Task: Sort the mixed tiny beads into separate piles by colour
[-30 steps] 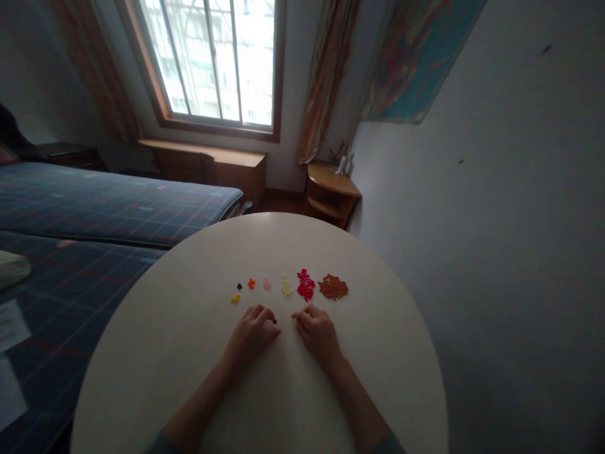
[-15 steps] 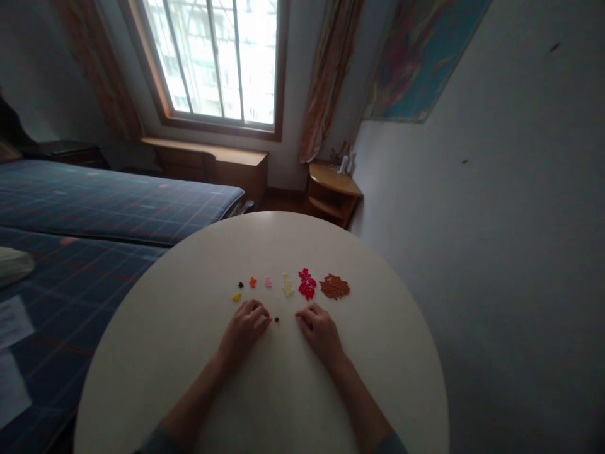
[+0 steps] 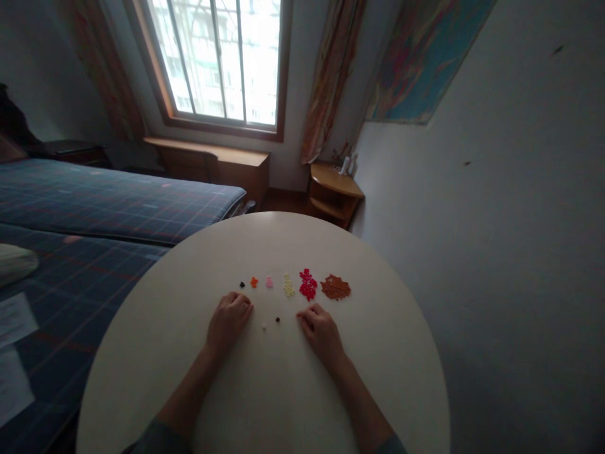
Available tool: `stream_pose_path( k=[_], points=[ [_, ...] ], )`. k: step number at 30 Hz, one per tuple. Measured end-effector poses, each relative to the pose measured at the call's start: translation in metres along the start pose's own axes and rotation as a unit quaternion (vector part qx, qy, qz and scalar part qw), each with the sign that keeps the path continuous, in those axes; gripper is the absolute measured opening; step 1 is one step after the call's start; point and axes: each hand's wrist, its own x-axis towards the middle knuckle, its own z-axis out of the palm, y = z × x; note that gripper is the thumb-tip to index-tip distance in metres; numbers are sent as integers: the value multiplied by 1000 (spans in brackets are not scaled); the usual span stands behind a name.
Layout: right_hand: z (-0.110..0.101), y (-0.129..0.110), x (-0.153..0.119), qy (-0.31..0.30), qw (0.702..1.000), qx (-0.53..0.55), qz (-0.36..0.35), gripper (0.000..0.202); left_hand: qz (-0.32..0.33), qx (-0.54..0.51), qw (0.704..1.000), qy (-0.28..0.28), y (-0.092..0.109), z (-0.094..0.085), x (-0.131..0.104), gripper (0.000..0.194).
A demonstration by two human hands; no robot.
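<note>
On the white round table (image 3: 155, 366), my left hand (image 3: 230, 318) rests with its fingers bent together, covering the spot of the small yellow pieces; a sliver of yellow (image 3: 242, 294) shows at its fingertips. Whatever its fingers hold is hidden. My right hand (image 3: 322, 329) lies curled below the red pieces (image 3: 308, 285), thumb and fingers drawn together; anything in them is too small to make out. Between the hands sit a small dark brown piece (image 3: 277, 320) and a tiny pale piece (image 3: 264, 327), touched by neither.
Beyond the hands runs a row of black pieces (image 3: 242, 284), orange pieces (image 3: 254, 282), pink pieces (image 3: 269, 282), pale yellow pieces (image 3: 288, 285) and a brown pile (image 3: 336, 287). A bed (image 3: 118, 195) stands left; a wall (image 3: 496, 252) rises right.
My left hand has moved left, away from the dark brown piece and over the yellow pieces. The tiny pale piece now shows where that hand was. My right hand stays nearly in place.
</note>
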Motion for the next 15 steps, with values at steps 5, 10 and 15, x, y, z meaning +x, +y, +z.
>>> stream_pose_path(
  k=[5, 10, 15],
  points=[
    [-1, -1, 0, -3, 1000, -5, 3, 17, 26, 67, 997, 22, 2, 0, -1, 8],
    [0, 0, 0, 2, 1000, -1, 0, 16, 123, 19, 991, -47, 4, -1, -5, 12],
    [1, 2, 0, 5, 1000, 0, -3, 16, 137, -3, 984, -115, 5, -4, -7, 19]
  ],
)
